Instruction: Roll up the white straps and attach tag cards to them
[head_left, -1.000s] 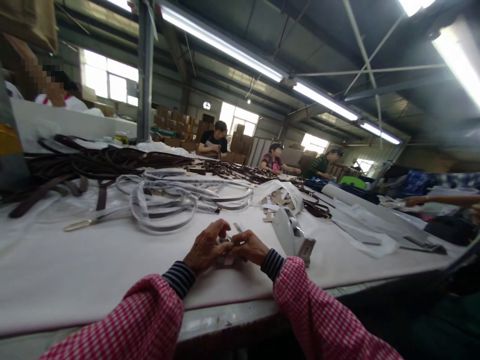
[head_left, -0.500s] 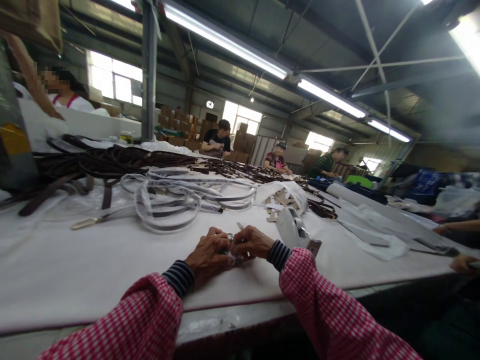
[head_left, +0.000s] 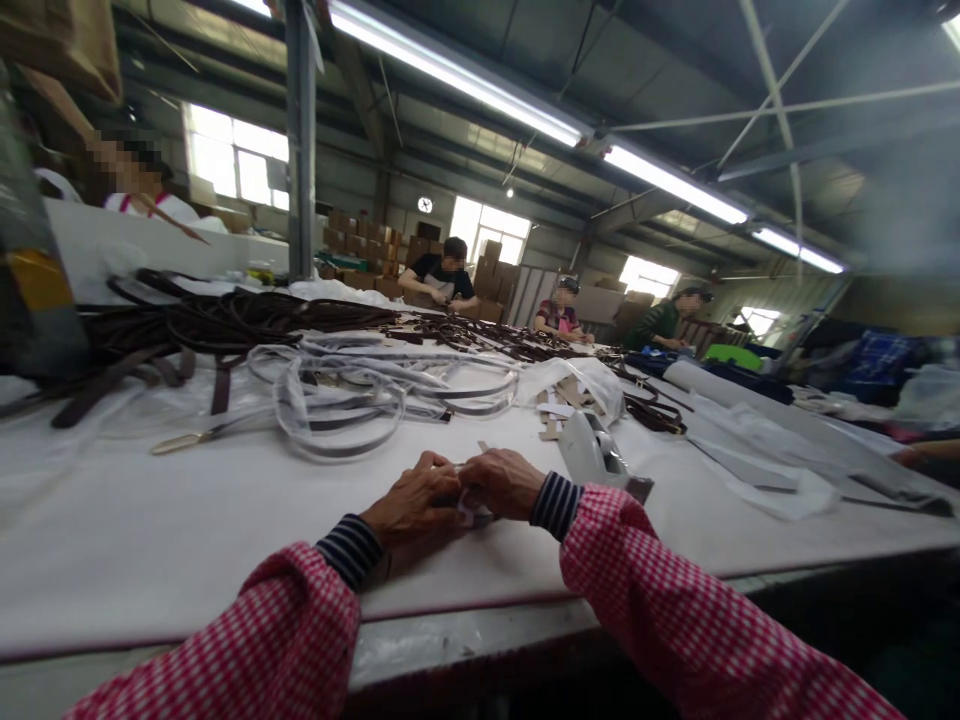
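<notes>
Head view: left hand (head_left: 415, 503) and right hand (head_left: 504, 482) have fingers bent, nearly closed, gripping a small pale thing (head_left: 471, 508) at six o'clock. Fingers hide most, so I cannot tell its pointing or long axis. White tape holder (head_left: 587, 448): two o'clock from it.

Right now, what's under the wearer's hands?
Part of a small pale item shows between the left hand and right hand, over the white table; the rest is covered, shape unclear.
</notes>
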